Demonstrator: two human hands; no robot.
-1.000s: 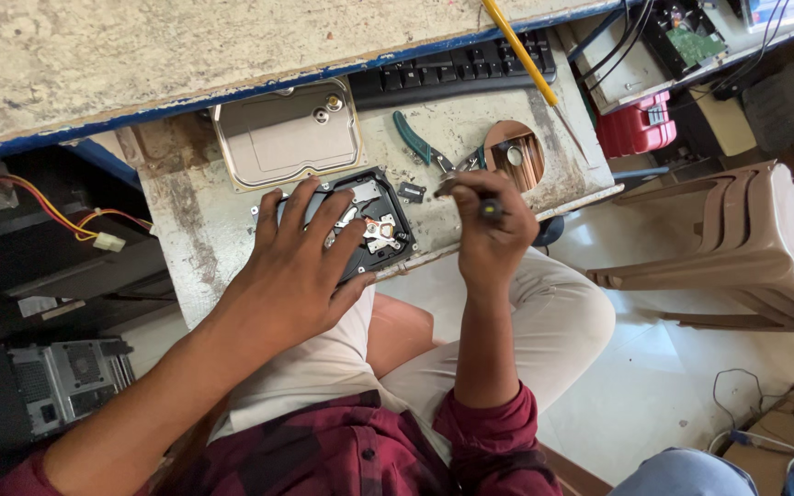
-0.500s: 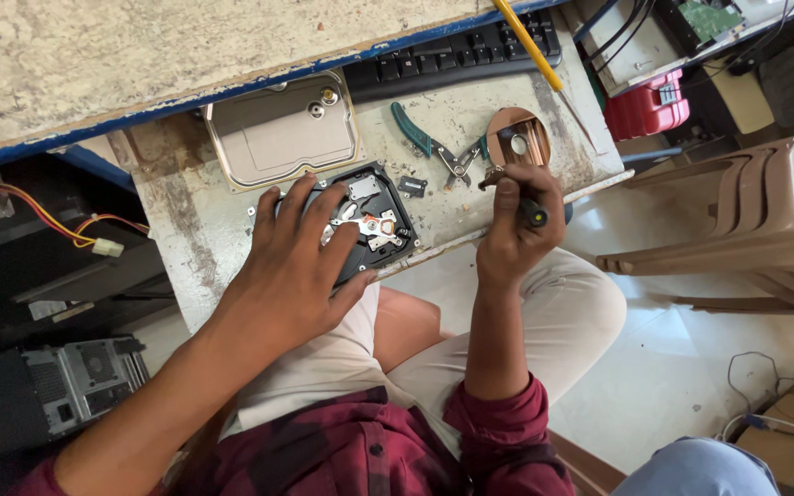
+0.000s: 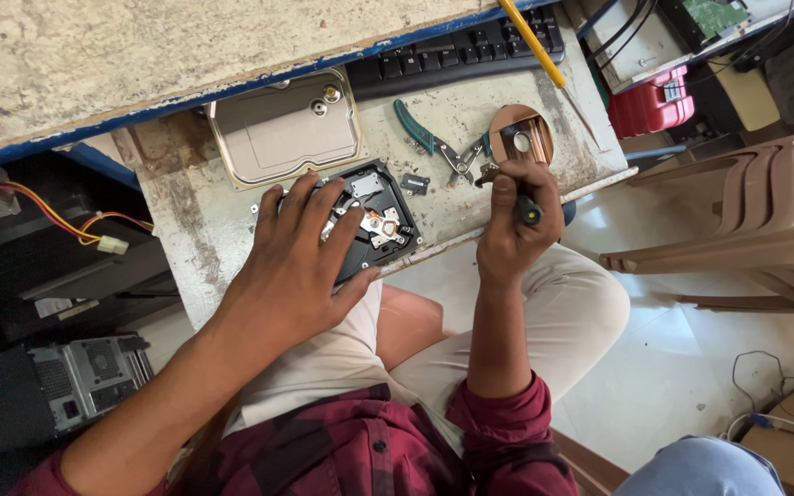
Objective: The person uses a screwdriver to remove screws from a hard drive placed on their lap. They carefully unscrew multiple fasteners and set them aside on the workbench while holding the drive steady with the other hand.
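Metal-cased, rigid open hard drive lay pinned at the tabletop's front edge under the spread left hand; exposed internals looked fragile, best gripped by its sides. Right hand was clenched around a screwdriver.

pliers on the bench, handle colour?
Teal-green handles on the pliers, lying between the keyboard and the right hand. The head view shows it.

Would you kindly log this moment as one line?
left hand: flat on opened hard drive | right hand: grips screwdriver | pliers: on bench
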